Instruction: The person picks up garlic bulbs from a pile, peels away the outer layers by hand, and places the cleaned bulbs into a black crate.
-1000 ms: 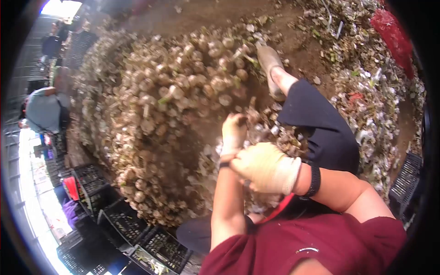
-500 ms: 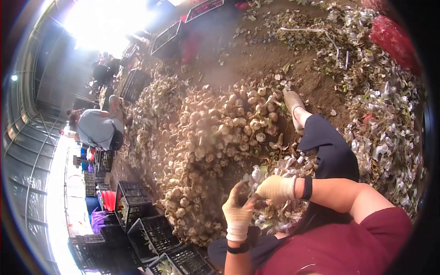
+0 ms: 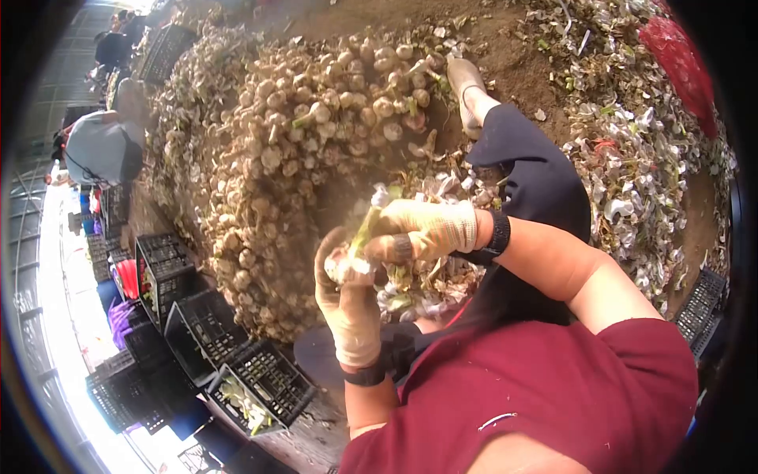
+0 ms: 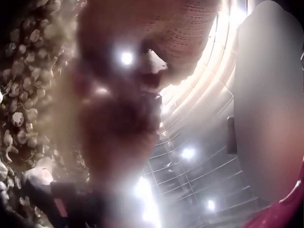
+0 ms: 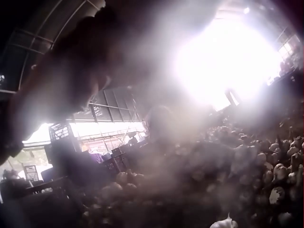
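My gloved left hand (image 3: 352, 308) holds a garlic bulb (image 3: 339, 265), its fingers and thumb curled round it. From the bulb a pale green stalk (image 3: 365, 227) slants upward. The gloved right hand (image 3: 426, 227) pinches this stalk between thumb and fingers, close beside the left hand. Below the hands lies a heap of peeled-off garlic skins (image 3: 422, 288). In the left wrist view the left hand (image 4: 128, 109) looms large and blurred; in the right wrist view the right hand (image 5: 71, 71) is dark against glare.
A big pile of garlic bulbs (image 3: 268, 150) spreads ahead and to the left. Black crates (image 3: 209, 328) line the left side, one holding pale stalks (image 3: 245, 403). More skins (image 3: 632, 197) and a red mesh bag (image 3: 675, 71) lie right. Another person (image 3: 103, 146) sits at far left.
The right hand first gripped the left wrist, then met the left hand low over the skins. Now both hands are raised together with a garlic bulb between them. The head view tilted up, then back down.
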{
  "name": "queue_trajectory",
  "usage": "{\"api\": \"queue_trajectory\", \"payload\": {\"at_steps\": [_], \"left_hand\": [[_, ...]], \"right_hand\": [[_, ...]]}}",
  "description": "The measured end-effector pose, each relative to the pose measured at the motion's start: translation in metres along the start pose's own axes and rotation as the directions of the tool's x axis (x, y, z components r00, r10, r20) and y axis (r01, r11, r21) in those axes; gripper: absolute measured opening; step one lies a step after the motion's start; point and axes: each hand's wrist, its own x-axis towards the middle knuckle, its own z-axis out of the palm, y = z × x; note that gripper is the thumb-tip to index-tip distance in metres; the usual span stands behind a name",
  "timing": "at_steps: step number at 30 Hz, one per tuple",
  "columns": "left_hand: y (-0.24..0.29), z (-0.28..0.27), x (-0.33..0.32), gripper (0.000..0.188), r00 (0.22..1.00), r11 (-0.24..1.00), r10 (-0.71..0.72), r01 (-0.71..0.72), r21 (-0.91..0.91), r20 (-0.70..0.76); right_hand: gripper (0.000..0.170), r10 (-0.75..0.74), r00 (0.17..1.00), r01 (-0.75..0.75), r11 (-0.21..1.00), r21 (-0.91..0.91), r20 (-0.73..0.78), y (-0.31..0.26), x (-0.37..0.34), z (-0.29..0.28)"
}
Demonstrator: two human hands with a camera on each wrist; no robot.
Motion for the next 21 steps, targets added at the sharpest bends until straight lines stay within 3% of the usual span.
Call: {"api": "queue_trajectory", "payload": {"at_steps": [1,2,3,4,5,6,7,8,9,10,12,14,15,16,18,19,20,21], "left_hand": [[-0.004,-0.002,0.000,0.053,0.999,0.995,0.050,-0.049,0.089,-0.012],[-0.014,-0.002,0.005,0.059,0.973,0.934,0.231,-0.214,0.286,-0.025],[-0.023,-0.014,0.008,0.061,0.916,0.766,0.392,-0.377,0.520,0.086],[-0.024,-0.017,0.011,0.063,0.832,0.515,0.504,-0.506,0.692,0.233],[-0.025,-0.015,0.012,0.059,0.781,0.319,0.536,-0.540,0.779,0.321],[-0.026,-0.009,0.010,0.059,0.781,0.322,0.537,-0.539,0.778,0.319],[-0.025,0.002,0.007,0.057,0.883,0.703,0.463,-0.421,0.573,0.082],[-0.026,0.007,0.004,0.056,0.956,0.942,0.272,-0.241,0.234,-0.111],[-0.025,-0.004,0.008,0.058,0.986,0.985,0.120,-0.105,0.133,-0.112],[-0.005,0.018,0.007,0.053,0.977,0.981,-0.116,0.085,-0.174,-0.178],[-0.008,-0.028,0.012,0.045,0.893,0.796,-0.430,0.443,-0.412,0.130],[-0.018,-0.043,0.025,0.041,0.904,0.841,-0.425,0.413,-0.349,0.047],[-0.015,-0.044,0.036,0.044,0.941,0.941,-0.339,0.339,-0.005,0.012],[-0.017,-0.034,0.047,0.040,0.975,0.837,0.201,-0.222,0.499,0.097],[-0.005,-0.038,0.039,0.029,0.938,0.632,0.347,-0.234,0.738,0.001],[-0.002,-0.021,0.037,0.023,0.862,0.441,0.468,-0.417,0.795,0.192],[-0.003,-0.016,0.038,0.019,0.824,0.266,0.471,-0.473,0.840,0.315],[-0.008,-0.017,0.037,0.015,0.829,0.353,0.470,-0.490,0.797,0.302]], "right_hand": [[0.035,-0.033,0.997,0.027,0.996,-0.087,-0.075,0.012,0.002,0.002],[0.029,-0.001,0.990,-0.027,0.979,-0.200,-0.139,0.009,0.004,0.002],[0.026,-0.006,0.984,-0.012,0.994,-0.105,-0.176,0.016,0.007,0.004],[0.022,-0.007,0.977,0.006,1.000,-0.009,-0.214,0.020,0.010,0.006],[0.022,-0.004,0.977,0.002,1.000,-0.009,-0.214,0.021,0.009,0.010],[0.018,-0.028,0.970,0.044,0.997,0.058,-0.242,0.019,0.007,0.014],[0.015,-0.048,0.961,0.085,0.988,0.126,-0.272,0.017,0.006,0.016],[0.015,-0.031,0.961,0.071,0.988,0.134,-0.275,0.017,0.004,0.015],[0.016,-0.184,0.951,0.160,0.980,-0.116,-0.247,0.014,0.005,0.011],[0.019,-0.325,0.929,0.247,0.902,-0.354,-0.180,0.011,0.007,0.007],[0.024,-0.358,0.923,0.309,0.908,-0.283,-0.140,0.012,0.010,0.000],[0.024,-0.223,0.975,0.220,0.956,-0.194,0.009,0.022,0.010,-0.009],[0.024,-0.064,0.996,0.063,0.998,-0.025,-0.064,0.019,0.004,-0.009],[0.024,-0.063,0.996,0.061,0.998,-0.024,-0.067,0.016,0.003,-0.007],[0.023,0.103,0.949,-0.084,0.993,0.077,-0.298,0.012,0.005,-0.003],[0.023,-0.017,0.942,-0.067,0.969,-0.238,-0.334,0.017,0.007,-0.003],[0.023,-0.010,0.942,-0.073,0.970,-0.232,-0.337,0.018,0.005,-0.003],[0.022,-0.102,0.947,-0.048,0.893,-0.448,-0.306,0.017,0.004,-0.003]]}}
